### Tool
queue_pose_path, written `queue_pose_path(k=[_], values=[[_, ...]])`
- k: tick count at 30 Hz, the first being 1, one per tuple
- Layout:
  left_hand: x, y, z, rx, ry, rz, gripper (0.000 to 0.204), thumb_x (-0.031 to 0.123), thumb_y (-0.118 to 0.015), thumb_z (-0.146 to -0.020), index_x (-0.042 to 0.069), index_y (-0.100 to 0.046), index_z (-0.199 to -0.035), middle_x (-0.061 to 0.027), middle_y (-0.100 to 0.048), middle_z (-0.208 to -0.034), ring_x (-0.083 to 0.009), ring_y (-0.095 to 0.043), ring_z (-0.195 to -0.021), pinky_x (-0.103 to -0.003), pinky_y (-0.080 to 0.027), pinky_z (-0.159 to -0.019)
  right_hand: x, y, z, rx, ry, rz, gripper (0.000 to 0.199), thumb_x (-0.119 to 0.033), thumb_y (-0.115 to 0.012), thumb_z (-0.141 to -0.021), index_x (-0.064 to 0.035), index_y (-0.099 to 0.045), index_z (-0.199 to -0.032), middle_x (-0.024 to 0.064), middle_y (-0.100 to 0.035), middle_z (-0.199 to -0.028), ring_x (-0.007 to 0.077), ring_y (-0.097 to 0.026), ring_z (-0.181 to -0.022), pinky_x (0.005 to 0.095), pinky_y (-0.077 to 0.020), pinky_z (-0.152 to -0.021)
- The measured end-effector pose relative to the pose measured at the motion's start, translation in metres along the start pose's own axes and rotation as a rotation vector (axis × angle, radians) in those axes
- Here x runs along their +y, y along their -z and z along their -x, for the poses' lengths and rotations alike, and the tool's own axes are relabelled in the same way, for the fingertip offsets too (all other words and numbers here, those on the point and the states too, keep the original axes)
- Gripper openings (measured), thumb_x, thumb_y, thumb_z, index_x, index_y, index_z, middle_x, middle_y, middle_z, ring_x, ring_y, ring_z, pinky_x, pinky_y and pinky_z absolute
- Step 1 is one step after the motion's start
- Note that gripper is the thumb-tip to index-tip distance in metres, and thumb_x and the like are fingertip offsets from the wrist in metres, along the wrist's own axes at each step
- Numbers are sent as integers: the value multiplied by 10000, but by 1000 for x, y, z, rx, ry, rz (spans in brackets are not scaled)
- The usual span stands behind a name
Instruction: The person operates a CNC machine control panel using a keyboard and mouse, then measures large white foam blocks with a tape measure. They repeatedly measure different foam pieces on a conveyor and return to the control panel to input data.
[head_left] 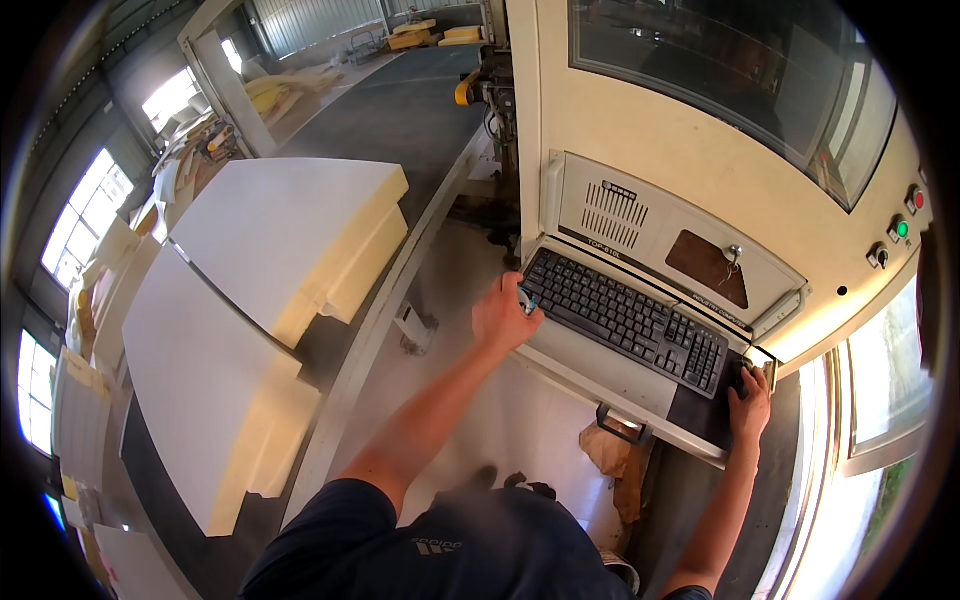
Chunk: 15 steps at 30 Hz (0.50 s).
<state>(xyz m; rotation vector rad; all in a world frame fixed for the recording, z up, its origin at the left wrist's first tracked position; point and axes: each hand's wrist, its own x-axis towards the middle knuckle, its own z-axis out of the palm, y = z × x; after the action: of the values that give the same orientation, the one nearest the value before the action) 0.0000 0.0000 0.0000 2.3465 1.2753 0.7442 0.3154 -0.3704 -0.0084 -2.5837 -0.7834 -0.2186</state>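
A beige control cabinet (690, 150) with a dark screen stands in front of me. Below it a pull-out shelf (590, 365) carries a black keyboard (625, 315). My left hand (503, 315) rests on the shelf's left corner by the keyboard's left end, fingers curled around a small light blue object. My right hand (750, 400) lies on a dark mouse on a black pad at the shelf's right end; the mouse is mostly hidden under the hand.
Large white foam blocks (285, 235) lie on a long conveyor table (400, 110) to my left. Round red and green buttons (900, 228) sit on the cabinet's right side. A key hangs in a small lock (733, 255). Brown paper (620, 465) hangs under the shelf.
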Motion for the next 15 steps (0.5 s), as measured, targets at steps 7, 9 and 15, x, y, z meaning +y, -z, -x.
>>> queue_pose_path(k=[7, 9, 15], values=[[1, 1, -1, 23, -32, -4, 591, 303, -774, -711, 112, -514, -1207, -91, -621, -1156, -317, -653, -978, -438, -521, -784, -2, 0, 1, 15, -13, 5, 527, -126, -782, -746, -127, -675, -1262, 115, -558, -1412, 308, -535, -1289, 399, -446, -1064], [1, 2, -1, 15, -30, 2, 590, 303, -775, -710, 115, -513, -1204, -90, -621, -1154, -315, -651, -981, -439, -520, -785, -3, 1, 0, 15, -18, 5, 529, -128, -784, -745, -128, -675, -1262, 117, -558, -1410, 309, -534, -1289, 401, -445, -1064], [0, 0, 0, 19, -26, 5, 589, 306, -774, -710, 122, -512, -1205, -90, -622, -1151, -311, -649, -987, -442, -519, -787, 0, -1, 0, 15, -5, 22, 530, -135, -789, -740, -126, -676, -1258, 120, -558, -1408, 313, -537, -1282, 405, -448, -1061]])
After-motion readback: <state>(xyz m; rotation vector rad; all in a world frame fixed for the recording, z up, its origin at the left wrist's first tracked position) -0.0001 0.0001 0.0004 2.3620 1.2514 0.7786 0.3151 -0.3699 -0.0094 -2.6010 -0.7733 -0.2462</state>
